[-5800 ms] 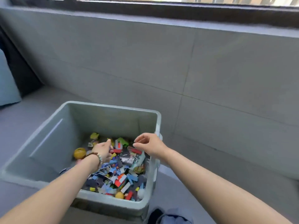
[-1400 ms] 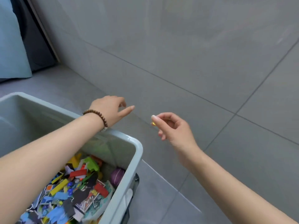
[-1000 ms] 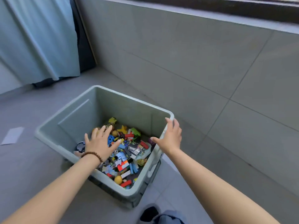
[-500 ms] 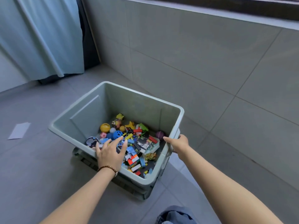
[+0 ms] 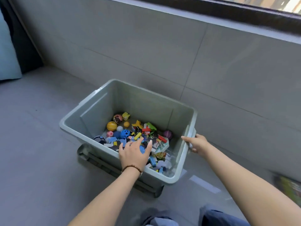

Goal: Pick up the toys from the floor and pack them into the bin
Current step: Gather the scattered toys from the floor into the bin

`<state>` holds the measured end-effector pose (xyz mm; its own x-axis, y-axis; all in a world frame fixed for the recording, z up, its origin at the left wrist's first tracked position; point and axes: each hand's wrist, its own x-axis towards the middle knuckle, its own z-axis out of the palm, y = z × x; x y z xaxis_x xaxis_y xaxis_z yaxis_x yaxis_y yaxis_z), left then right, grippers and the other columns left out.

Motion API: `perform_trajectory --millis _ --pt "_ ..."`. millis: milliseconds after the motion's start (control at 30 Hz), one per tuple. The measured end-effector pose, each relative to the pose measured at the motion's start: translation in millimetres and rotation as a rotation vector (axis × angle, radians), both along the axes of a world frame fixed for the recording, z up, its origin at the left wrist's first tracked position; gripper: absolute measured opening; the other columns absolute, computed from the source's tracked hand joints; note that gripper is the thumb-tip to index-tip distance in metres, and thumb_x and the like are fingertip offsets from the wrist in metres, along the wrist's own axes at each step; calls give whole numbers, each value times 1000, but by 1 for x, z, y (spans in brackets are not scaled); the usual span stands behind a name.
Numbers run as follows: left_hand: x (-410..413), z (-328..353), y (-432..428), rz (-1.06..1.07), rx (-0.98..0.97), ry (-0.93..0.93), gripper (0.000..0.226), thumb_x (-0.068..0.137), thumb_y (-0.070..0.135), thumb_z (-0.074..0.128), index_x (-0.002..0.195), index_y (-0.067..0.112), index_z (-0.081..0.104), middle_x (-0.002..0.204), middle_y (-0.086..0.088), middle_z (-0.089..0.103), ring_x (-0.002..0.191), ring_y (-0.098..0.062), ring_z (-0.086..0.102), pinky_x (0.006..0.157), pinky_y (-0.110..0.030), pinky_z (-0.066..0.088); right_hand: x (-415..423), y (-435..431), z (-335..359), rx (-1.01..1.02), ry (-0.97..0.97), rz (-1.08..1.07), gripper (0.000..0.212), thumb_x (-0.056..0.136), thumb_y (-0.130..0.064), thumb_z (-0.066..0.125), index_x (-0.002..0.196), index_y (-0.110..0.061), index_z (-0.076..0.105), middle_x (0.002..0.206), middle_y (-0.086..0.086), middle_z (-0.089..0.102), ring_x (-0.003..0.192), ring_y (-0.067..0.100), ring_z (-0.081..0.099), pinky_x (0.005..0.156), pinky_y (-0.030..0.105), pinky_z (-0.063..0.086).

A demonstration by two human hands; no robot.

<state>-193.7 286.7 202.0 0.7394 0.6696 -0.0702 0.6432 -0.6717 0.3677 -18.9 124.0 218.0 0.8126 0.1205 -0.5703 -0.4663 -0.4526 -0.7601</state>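
Gripping the bin's [image 5: 146, 103] three-o'clock rim, the right hand [image 5: 197, 143] curls; left hand [image 5: 134, 154] fingers [image 5: 136, 143] spread over toys [image 5: 112, 126]. Rigid, likely heavy: lift by opposite rims.

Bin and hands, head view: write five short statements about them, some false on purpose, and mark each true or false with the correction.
1. The right hand grips the right rim of the bin. True.
2. The bin holds nothing. False: mixed toys cover its bottom.
3. The bead bracelet is on the right wrist. False: it is on the left wrist.
4. The left hand is spread open over the toys. True.
5. The purple ball lies on the floor outside the bin. False: it lies inside, near the right wall.
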Motion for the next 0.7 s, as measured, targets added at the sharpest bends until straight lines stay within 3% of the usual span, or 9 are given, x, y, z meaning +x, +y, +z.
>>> perform_trajectory --millis 100,267,367,567,700 --pt "18 -3 -43 -54 -39 -45 67 86 69 12 126 35 54 114 9 64 114 -10 52 109 -35 26 10 -49 2 -35 12 -64 52 79 -22 75 125 -9 55 114 6 64 89 18 58 57 23 41" --pt "41 -5 -105 -195 -92 -51 77 83 69 2 130 33 51 121 10 61 118 -12 49 108 -35 28 5 -123 5 -45 -31 -228 46 81 -21 74 122 -7 58 105 7 65 86 19 61 70 27 47" --pt "56 -3 -141 -234 -132 -60 84 79 66 -4 129 31 53 121 9 62 118 -13 50 106 -34 30 11 -153 4 -38 -65 -352 46 82 -13 72 124 -2 57 107 12 65 79 20 60 63 26 47" --pt "78 0 -214 -247 -194 -129 74 82 60 7 118 27 63 111 7 68 108 -16 57 97 -36 38 31 -204 6 -83 -147 -519 48 85 -6 67 130 0 51 126 15 59 108 31 60 92 37 48" --pt "92 -4 -245 -317 -178 -104 75 80 59 4 120 31 60 112 11 66 104 -14 56 92 -34 42 49 -230 2 -76 -186 -549 47 86 -8 66 130 -2 51 126 13 59 111 31 59 91 34 46"
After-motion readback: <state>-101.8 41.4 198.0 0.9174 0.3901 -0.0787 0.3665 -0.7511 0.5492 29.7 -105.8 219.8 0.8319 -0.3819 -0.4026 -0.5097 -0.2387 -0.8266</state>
